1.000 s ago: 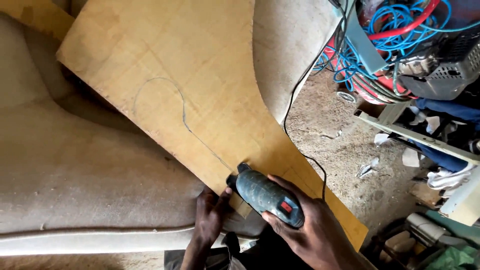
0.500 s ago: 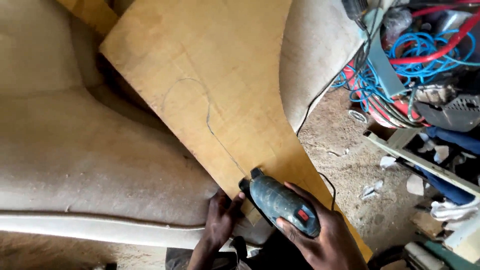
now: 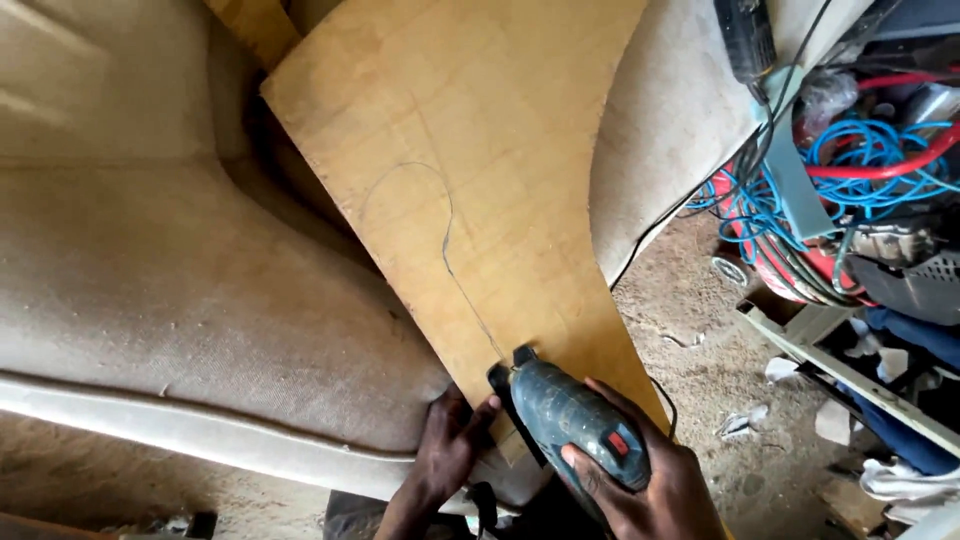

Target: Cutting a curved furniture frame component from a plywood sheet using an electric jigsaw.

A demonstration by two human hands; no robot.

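Jigsaw at near end of plywood board, both hands engaged.

I see the right hand (image 3: 655, 480) wrapped around the dark green jigsaw (image 3: 565, 420), which sits on the plywood board's (image 3: 480, 150) near end, on a pencilled curve (image 3: 440, 215). The left hand (image 3: 450, 450), fingers spread, presses the board's left edge, over the beige sofa cushion (image 3: 170, 290). Cables (image 3: 860, 160) lie right of the board.
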